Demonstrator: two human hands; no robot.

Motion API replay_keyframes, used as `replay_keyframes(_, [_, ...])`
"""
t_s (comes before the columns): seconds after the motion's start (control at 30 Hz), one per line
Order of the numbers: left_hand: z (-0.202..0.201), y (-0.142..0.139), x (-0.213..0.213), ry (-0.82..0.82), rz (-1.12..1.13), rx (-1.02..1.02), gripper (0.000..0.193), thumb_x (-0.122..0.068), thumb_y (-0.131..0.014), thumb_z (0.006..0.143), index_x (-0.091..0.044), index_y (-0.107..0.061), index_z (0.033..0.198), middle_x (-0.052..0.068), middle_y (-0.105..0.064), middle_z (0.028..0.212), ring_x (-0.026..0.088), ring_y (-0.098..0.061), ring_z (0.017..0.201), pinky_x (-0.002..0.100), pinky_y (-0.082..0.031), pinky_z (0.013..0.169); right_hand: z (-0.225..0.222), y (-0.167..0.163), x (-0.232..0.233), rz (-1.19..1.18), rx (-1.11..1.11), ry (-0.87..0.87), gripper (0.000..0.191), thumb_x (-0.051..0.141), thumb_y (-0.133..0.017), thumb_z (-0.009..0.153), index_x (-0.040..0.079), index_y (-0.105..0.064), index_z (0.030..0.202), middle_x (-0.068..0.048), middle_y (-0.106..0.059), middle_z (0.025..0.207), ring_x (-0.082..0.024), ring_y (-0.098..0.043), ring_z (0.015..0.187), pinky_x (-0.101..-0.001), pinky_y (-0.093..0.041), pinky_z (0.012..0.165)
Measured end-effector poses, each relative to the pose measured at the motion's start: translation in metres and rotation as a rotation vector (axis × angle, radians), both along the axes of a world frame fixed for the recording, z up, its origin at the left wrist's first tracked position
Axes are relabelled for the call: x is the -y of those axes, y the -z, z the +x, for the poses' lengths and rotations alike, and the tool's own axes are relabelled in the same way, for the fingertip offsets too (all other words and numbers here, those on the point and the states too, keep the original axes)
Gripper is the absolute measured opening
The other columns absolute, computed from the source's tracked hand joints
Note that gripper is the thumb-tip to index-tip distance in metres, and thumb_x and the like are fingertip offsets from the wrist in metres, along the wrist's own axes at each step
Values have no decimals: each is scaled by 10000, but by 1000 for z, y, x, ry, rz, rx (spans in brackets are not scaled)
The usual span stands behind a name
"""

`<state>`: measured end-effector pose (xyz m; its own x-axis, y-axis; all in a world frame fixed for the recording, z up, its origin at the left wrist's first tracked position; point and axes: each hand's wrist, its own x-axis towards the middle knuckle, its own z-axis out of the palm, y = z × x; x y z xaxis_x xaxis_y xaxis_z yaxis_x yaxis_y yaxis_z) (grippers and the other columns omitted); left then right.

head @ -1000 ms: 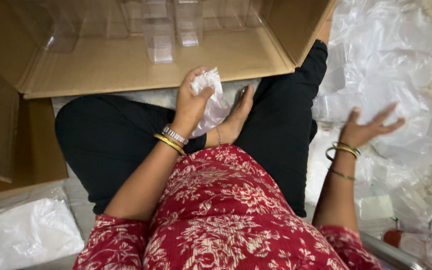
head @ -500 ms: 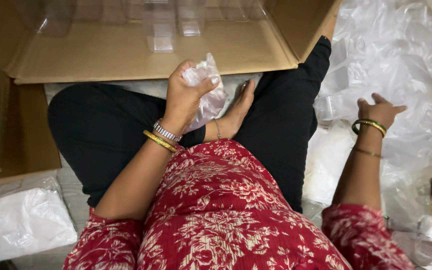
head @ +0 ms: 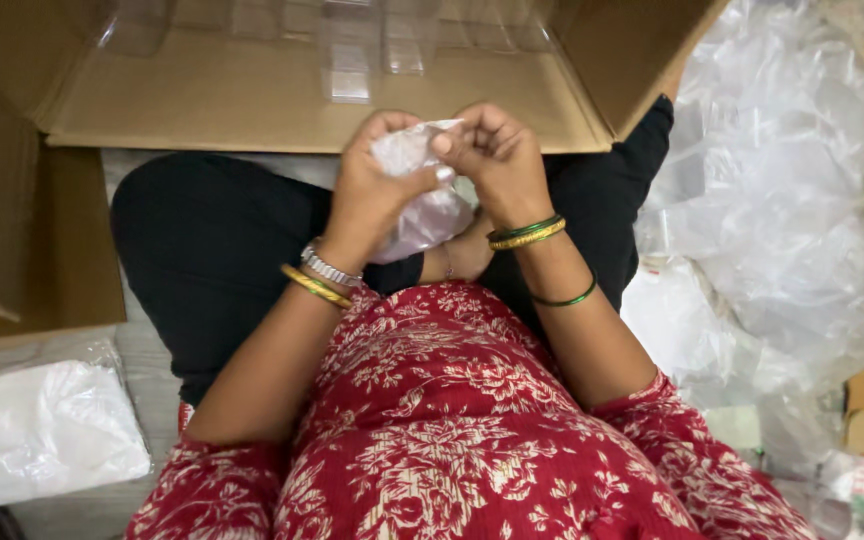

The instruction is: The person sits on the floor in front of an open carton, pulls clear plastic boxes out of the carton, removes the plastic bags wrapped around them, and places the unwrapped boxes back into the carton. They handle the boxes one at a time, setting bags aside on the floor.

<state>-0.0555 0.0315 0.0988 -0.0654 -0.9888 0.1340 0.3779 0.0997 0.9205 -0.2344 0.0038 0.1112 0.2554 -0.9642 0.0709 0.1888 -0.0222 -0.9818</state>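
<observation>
Nearest the camera, a red garment (head: 452, 440) with a pale floral print was seen filling the lower middle of the view, worn over black trousers (head: 212, 250) on crossed legs. To the lower left, a white plastic-wrapped bundle (head: 37, 430) was laid on the floor. Further up, both forearms were raised from the lap and brought together over the knees. The left hand (head: 372, 195) was closed around a small crumpled clear plastic bag (head: 422, 205), with the fingers wrapped over its left side; a silver watch and gold bangles (head: 317, 282) were worn at that wrist. The right hand (head: 497, 165) was set against the same bag from the right, its fingertips pinched on the bag's upper edge, so that a narrow grip was held on the plastic by each hand. Green and gold bangles (head: 527, 232) were worn at the right wrist. The bag was held in the air just above the lap, between the two hands and touching both. What the bag contained could not be told. To the right, a heap of loose clear plastic sheeting (head: 782, 220) was spread over the floor. Beyond the hands, an open cardboard box (head: 202, 100) was placed, with clear plastic containers (head: 352, 50) standing inside it.
</observation>
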Motion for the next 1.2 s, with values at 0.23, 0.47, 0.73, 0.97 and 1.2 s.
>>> replay_keyframes(0.23, [45, 19, 9, -69, 127, -255, 166, 95, -785, 945, 27, -642, 993, 87, -679, 945, 122, -644, 828, 274, -564, 761, 14, -4, -1, 146, -46, 135, 115, 45, -690, 980, 21, -666, 1090, 4, -688, 862, -60, -629, 725, -226, -557, 657])
replay_keyframes(0.47, [45, 25, 11, -118, 74, -312, 230, 45, -796, 867, -45, -594, 930, 23, -671, 937, 81, -637, 802, 239, -549, 712, 33, 1, 4, 31, -105, 212, 75, 23, -720, 984, -13, -700, 1047, -1, -680, 859, -45, -555, 703, -193, -427, 606])
replay_keyframes(0.73, [69, 22, 9, -94, 96, -252, 136, -7, -772, 918, -26, -649, 973, -4, -668, 918, 49, -616, 813, 213, -529, 746, 54, 1, 6, 1, -117, 248, 164, -46, -705, 926, -6, -677, 1083, -49, -723, 932, -87, -667, 827, -218, -564, 763])
replay_keyframes(0.97, [62, 31, 16, -211, 172, -94, 118, -125, -705, 1030, -23, -691, 974, -23, -638, 873, 31, -521, 758, 205, -442, 672, 42, 2, 4, -3, -81, 239, 243, -57, -702, 912, -15, -698, 1152, -64, -728, 898, -93, -670, 778, -237, -576, 712])
replay_keyframes(1.2, [62, 51, 16, 63, 153, -463, 180, -207, -688, 1032, -62, -603, 966, -42, -615, 881, 43, -548, 817, 216, -478, 760, 49, 38, 21, 144, -185, 190, 117, 78, -705, 1020, -11, -724, 946, 22, -673, 802, -47, -546, 693, -204, -450, 626])
